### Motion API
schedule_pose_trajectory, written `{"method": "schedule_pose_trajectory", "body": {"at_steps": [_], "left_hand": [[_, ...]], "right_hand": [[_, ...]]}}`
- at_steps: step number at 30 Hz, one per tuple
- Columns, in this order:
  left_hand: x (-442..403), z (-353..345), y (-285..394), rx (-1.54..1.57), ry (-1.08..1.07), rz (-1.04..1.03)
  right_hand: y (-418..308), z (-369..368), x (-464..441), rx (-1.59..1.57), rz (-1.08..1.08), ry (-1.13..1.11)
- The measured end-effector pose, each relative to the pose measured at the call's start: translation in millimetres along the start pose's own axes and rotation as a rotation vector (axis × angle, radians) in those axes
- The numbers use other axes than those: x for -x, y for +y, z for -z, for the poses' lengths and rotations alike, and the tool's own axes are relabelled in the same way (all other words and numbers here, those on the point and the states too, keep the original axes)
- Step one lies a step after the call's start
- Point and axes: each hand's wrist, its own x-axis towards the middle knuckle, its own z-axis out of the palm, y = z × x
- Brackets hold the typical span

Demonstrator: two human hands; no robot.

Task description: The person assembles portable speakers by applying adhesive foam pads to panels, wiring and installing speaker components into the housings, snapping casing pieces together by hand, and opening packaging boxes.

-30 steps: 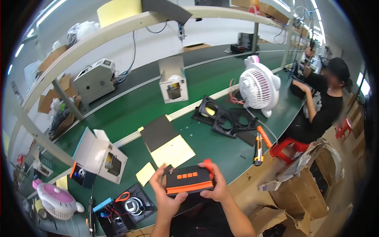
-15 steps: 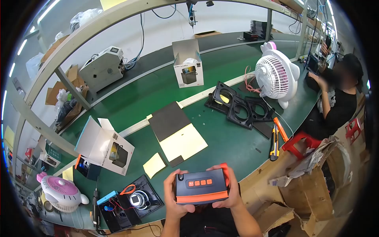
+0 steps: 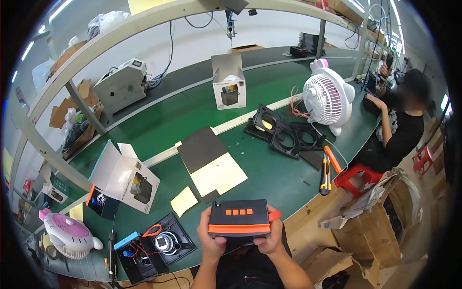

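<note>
Both hands hold a dark box-shaped portable speaker (image 3: 239, 217) with orange trim and a row of orange buttons on its upper face. My left hand (image 3: 211, 240) is wrapped round its left end, with the thumb at the lower front edge. Round the right end is my right hand (image 3: 272, 237), beside an orange-red strap (image 3: 274, 216). To the left lies an opened speaker (image 3: 140, 257) with wires and a round driver (image 3: 166, 243) showing. Yellow foam pads (image 3: 184, 201) and a yellow sheet (image 3: 219, 174) lie beyond the hands.
Open printed cartons stand at left (image 3: 140, 187) and back (image 3: 230, 96). Black frames (image 3: 288, 139), a white fan (image 3: 328, 94) and a utility knife (image 3: 326, 177) are at right. A pink-white fan (image 3: 70, 233) and screwdriver (image 3: 111, 255) are left. A co-worker (image 3: 404, 120) sits at right.
The speaker has tilted, so its upper face looks narrower and more of the strap shows. Both hands keep their hold. The whole view has shifted slightly.
</note>
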Motion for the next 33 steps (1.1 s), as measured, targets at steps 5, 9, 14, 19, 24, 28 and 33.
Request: {"method": "schedule_pose_trajectory", "body": {"at_steps": [5, 9, 14, 19, 24, 28, 33], "left_hand": [[-8, 2, 3, 0.044, -0.101, 0.001], [-59, -18, -5, -0.038, -0.004, 0.096], [-217, -46, -13, 0.723, 0.185, 0.399], [-344, 0, -60, 0.849, 0.214, 0.602], [-461, 59, -191, 0.27, 0.5, 0.498], [-479, 76, -185, 0.071, 0.233, 0.615], [-475, 11, -136, -1.282, 0.465, -0.238]], "right_hand": [[-8, 1, -11, -0.071, -0.103, -0.053], [-5, -1, -44, 0.19, 0.106, 0.04], [2, -15, -49, 0.296, 0.141, 0.136], [4, -9, -40, 0.395, 0.027, -0.064], [13, -11, -42, 0.384, 0.007, -0.113], [2, -9, -43, 0.319, -0.097, -0.088], [-9, -5, -59, 0.332, -0.094, -0.13]]}}
